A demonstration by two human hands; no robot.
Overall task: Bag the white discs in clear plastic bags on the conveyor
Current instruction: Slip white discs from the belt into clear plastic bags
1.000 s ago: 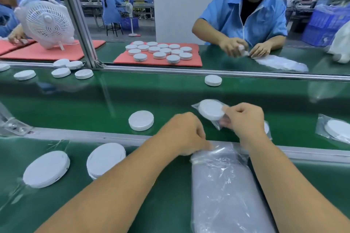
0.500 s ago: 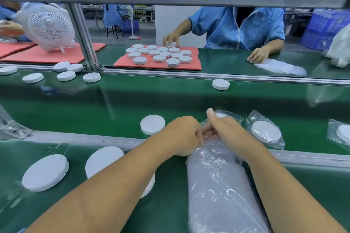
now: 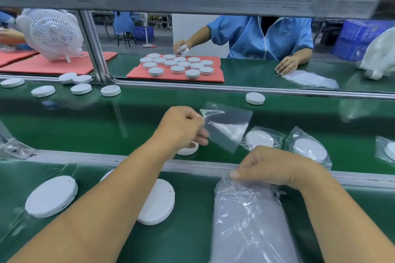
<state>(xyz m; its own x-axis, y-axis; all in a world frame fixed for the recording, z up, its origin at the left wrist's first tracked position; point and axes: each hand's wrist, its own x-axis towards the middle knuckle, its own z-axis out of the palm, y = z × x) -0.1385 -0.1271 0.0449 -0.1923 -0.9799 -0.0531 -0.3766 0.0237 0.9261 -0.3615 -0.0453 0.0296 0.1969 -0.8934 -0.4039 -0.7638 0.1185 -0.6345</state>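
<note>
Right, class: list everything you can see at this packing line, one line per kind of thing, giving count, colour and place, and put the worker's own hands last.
Empty bag: one, clear, held above the belt.
Bag stack: one, clear, near shelf, right.
Bagged discs: three, white in clear bags, belt right; the last is cut by the edge.
Loose discs on belt: about seven, white.
Near discs: two showing, white, near shelf, left.
Tray discs: about fourteen, white, on the red mat.
Fan: one, white, far left.
Worker opposite: one, blue coat.
Left hand: pinches the empty bag.
Right hand: grips the stack's top.
</note>
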